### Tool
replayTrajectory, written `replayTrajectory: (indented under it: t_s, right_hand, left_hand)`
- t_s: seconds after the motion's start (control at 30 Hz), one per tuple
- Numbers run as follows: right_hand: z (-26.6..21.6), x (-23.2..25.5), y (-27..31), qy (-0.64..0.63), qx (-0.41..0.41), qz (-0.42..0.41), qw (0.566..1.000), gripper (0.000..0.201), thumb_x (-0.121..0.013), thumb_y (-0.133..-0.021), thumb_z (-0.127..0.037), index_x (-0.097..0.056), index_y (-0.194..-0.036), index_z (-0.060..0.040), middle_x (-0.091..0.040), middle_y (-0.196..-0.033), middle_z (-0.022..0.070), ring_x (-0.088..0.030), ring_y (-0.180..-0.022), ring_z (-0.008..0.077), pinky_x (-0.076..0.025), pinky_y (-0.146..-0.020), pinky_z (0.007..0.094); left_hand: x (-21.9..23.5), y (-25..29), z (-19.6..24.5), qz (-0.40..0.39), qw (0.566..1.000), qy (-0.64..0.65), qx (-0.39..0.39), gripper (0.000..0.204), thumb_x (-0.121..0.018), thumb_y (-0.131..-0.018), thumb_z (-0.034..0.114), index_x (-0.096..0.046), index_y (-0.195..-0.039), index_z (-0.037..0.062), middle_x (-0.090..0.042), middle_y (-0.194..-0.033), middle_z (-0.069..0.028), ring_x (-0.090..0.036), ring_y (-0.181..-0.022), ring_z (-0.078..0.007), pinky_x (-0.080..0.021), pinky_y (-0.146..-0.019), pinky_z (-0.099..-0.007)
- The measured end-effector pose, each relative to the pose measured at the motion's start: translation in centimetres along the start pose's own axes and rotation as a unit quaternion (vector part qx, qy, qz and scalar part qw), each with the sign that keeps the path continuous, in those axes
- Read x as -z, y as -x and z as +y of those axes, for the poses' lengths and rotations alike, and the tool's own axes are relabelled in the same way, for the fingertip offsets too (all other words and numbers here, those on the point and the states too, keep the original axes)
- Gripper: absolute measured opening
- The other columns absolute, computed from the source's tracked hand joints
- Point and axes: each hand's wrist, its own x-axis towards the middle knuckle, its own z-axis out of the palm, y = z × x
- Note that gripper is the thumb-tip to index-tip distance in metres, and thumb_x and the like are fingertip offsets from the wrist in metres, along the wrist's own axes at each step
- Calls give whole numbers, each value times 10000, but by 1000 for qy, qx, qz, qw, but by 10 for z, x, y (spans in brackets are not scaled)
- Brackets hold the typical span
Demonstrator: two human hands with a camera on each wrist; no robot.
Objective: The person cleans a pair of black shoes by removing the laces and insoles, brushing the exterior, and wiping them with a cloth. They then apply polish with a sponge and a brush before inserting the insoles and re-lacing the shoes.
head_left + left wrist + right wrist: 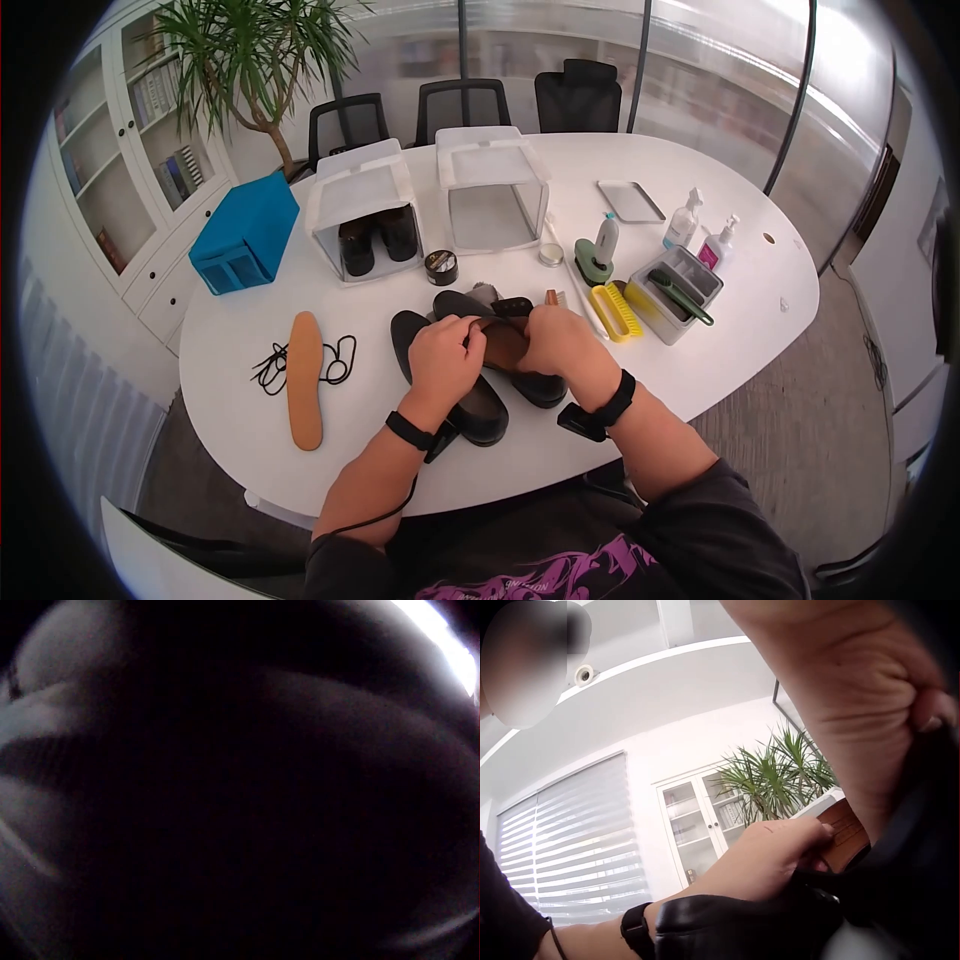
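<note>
Both sets of fingers, left hand (440, 358) and right hand (562, 348), grip the black shoe (540, 390) by its opening, toward the bench's (230, 395) front edge, roughly midway along. Probably light, stiff sole, softer upper, slick outside; best held at rim or heel. Smooth dark finish, brown lining (503, 345).

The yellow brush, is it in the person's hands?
No, the yellow brush lies on the white table, while the left hand and the right hand hold a black shoe.
</note>
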Motion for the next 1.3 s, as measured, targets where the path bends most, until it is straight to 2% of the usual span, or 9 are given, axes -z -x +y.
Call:
replayTrajectory:
  t_s: [0.27, 0.37, 0.43, 0.53, 0.67, 0.93, 1.07, 1.23, 1.3]
  right_hand:
    - [6, -5, -21, 0, -13, 0, 1000, 445, -991, -751, -262, -880, -1114, -31, -862, -1156, 184, -842, -1094, 383, -687, -930, 478]
    - [13, -1, -28, 4, 12, -20, 1000, 364, -969, -768, -295, -889, -1003, -30, -870, -1013, 170, -853, -1002, 377, -687, -882, 461]
    - [15, 8, -30, -6, 59, -116, 992, 349, -938, -790, -359, -851, -802, -21, -804, -738, 152, -806, -726, 324, -657, -747, 432]
    - [18, 13, -33, -55, 67, -162, 983, 421, -921, -827, -390, -797, -718, -3, -738, -623, 118, -734, -586, 243, -606, -624, 390]
    - [42, 10, -29, -217, 86, -188, 954, 477, -893, -967, -332, -703, -636, -45, -584, -519, 14, -530, -421, 130, -419, -449, 319]
    - [59, 3, -25, -606, 1, -136, 784, 445, -821, -998, -145, -563, -636, -167, -443, -468, -62, -364, -328, 81, -261, -332, 281]
    - [58, 6, -23, -627, -11, -187, 756, 460, -822, -991, -130, -532, -639, -186, -457, -466, -56, -346, -315, 81, -242, -320, 280]
    - [54, 11, -15, -583, -2, -247, 773, 397, -777, -1021, -158, -560, -689, -166, -454, -471, -55, -347, -315, 81, -253, -320, 280]
    - [29, 29, 2, -498, -36, -228, 836, 421, -788, -1028, -138, -555, -679, -174, -435, -484, -68, -327, -324, 71, -223, -332, 281]
  left_hand:
    - [-1, 1, -5, -2, 1000, -5, -28, 177, -701, -1007, 133, -844, -1090, 67, -744, -897, -106, -736, -819, -371, -583, -765, -480]
    - [-2, 1, -7, -4, 1000, -14, -26, 173, -707, -1002, 135, -838, -1092, 67, -745, -905, -105, -735, -830, -374, -579, -775, -484]
    - [-2, 1, -5, -11, 1000, -14, -24, 180, -696, -1014, 127, -842, -1101, 69, -757, -926, -125, -742, -845, -389, -584, -767, -488]
    - [0, 0, -7, -4, 999, -3, -34, 171, -689, -1014, 126, -838, -1085, 77, -759, -933, -136, -745, -856, -398, -586, -756, -500]
    - [-3, 6, -11, 6, 999, -31, -28, 134, -728, -973, 152, -814, -1058, 95, -758, -939, -107, -753, -900, -369, -584, -828, -513]
    - [-16, 11, -19, 51, 998, -12, -29, 107, -726, -982, 164, -756, -956, 65, -714, -895, -109, -739, -878, -367, -558, -810, -517]
    - [-14, 10, -19, 34, 999, -11, -11, 154, -740, -975, 183, -757, -894, 54, -735, -883, -123, -750, -869, -364, -565, -817, -519]
    - [-21, 15, -21, 49, 998, -33, -16, 130, -739, -983, 164, -718, -900, 66, -698, -880, -108, -732, -858, -351, -556, -792, -501]
    - [-21, 14, -19, 35, 997, -74, -14, 122, -737, -987, 158, -720, -908, 67, -704, -889, -107, -735, -844, -345, -557, -795, -492]
